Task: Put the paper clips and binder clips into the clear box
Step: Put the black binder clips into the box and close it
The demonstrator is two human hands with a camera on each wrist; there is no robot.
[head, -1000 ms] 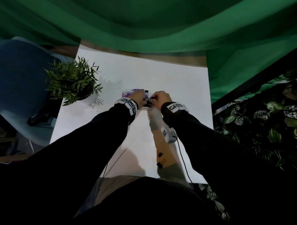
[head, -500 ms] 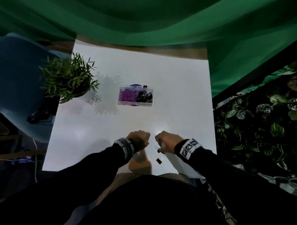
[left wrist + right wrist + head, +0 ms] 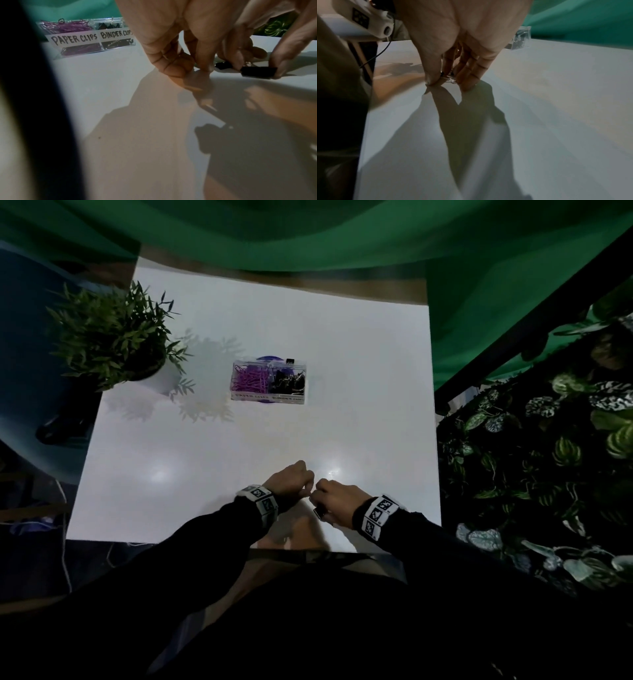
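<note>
The clear box (image 3: pixel 268 381) (image 3: pixel 89 36) stands mid-table, purple paper clips (image 3: pixel 248 381) on its left, black binder clips (image 3: pixel 287 383) on its right, labelled so on the front. Both hands are at the table's front edge. My right hand (image 3: pixel 334 498) (image 3: pixel 447 82) pinches a black binder clip (image 3: pixel 259 72) (image 3: pixel 320 512) between thumb and fingers, against the table. A smaller black binder clip (image 3: pixel 223 65) lies just left of it. My left hand (image 3: pixel 294 479) (image 3: pixel 188 67) is curled, fingertips on the table beside that clip, nothing visibly in it.
A potted plant (image 3: pixel 113 337) stands at the white table's (image 3: pixel 342 422) far left corner. A purple disc (image 3: pixel 270 358) shows under the box. A blue chair (image 3: pixel 34 337) is left of the table, dark foliage (image 3: pixel 548 457) right, a green curtain behind.
Both hands left the box and came back to the front edge. Since then the right hand has dropped onto the two loose binder clips and pinched one; the left hand closed in beside it.
</note>
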